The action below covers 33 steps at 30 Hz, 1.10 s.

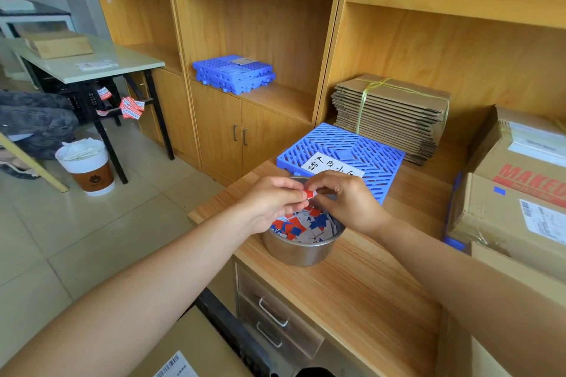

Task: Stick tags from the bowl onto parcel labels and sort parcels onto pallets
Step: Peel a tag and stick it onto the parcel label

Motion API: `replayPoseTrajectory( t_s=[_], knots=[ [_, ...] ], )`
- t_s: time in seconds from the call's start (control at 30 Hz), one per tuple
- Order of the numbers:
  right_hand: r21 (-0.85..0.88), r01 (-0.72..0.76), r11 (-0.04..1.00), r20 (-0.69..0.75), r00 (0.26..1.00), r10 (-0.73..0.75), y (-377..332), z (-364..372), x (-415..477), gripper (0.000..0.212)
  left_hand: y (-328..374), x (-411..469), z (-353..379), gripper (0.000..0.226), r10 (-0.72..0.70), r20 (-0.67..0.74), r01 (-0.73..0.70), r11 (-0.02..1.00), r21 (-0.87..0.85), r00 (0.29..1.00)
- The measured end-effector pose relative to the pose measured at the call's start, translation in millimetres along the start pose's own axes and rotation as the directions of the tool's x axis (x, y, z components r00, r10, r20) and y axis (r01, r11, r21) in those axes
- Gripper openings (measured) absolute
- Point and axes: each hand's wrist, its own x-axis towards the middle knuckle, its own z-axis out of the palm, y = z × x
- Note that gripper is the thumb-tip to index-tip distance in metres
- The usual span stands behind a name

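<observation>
A steel bowl [301, 249] full of small red, blue and white tags stands on the wooden counter. Just above it my left hand [272, 203] and my right hand [346, 199] meet, both pinching one small red tag [307, 193] between fingertips. Behind the bowl lies a blue plastic pallet [361, 147] with a white handwritten label. A second blue pallet [234, 72] sits on the shelf to the left. Cardboard parcels [517, 202] with shipping labels are stacked at the right. Another parcel [183, 355] with a barcode label shows at the bottom.
A tied bundle of flat cartons [392, 115] rests on the shelf behind the pallet. Drawers [275, 318] sit under the counter. At left stand a table [92, 66], a paper cup bin [87, 167] on the tiled floor, and a seated person's legs [33, 122].
</observation>
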Motion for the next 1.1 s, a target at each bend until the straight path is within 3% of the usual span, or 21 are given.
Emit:
replayPoseTrajectory(
  t_s=[0.1,0.2,0.3,0.47,0.53,0.67,0.9,0.97,1.1],
  knots=[
    [0.122,-0.180,0.976,0.034,0.984,0.178,0.1,0.5,-1.5,0.035,-0.7,2.8,-0.6,0.019,0.009,-0.044,-0.008,1.000,0.029,0.999],
    [0.393,-0.465,0.794,0.123,0.882,0.456,-5.7,-3.4,1.2,0.030,0.4,5.1,-1.3,0.018,0.020,-0.077,-0.016,0.999,0.051,0.997],
    [0.373,-0.536,0.758,0.204,0.844,0.496,-6.6,-5.3,4.6,0.014,1.3,6.6,0.4,0.018,0.042,-0.108,-0.030,0.994,0.106,0.993],
    [0.310,-0.571,0.760,0.218,0.821,0.528,2.0,-2.7,9.3,0.020,-0.4,11.9,0.2,0.016,0.139,-0.165,-0.081,0.944,0.319,0.976],
    [0.195,-0.570,0.798,0.205,0.819,0.535,4.0,-3.1,10.2,0.018,-0.3,14.7,-1.7,0.013,0.222,-0.131,-0.130,0.857,0.499,0.966],
    [0.031,-0.510,0.860,0.208,0.844,0.493,5.8,2.3,11.3,0.016,3.7,19.8,-2.6,0.012,0.311,0.041,-0.220,0.565,0.795,0.949],
    [-0.163,-0.351,0.922,0.246,0.891,0.382,13.3,-6.0,17.8,0.012,4.3,36.1,-10.0,0.016,0.255,0.345,-0.372,0.064,0.926,0.903],
    [-0.185,-0.289,0.939,0.319,0.886,0.336,13.9,-10.7,19.5,0.013,7.3,42.6,-13.5,0.014,0.199,0.398,-0.405,-0.003,0.914,0.896],
    [-0.226,-0.179,0.958,0.492,0.828,0.270,14.8,-12.7,23.0,0.014,9.7,59.0,-24.7,0.013,0.089,0.466,-0.465,-0.038,0.885,0.880]
  ],
)
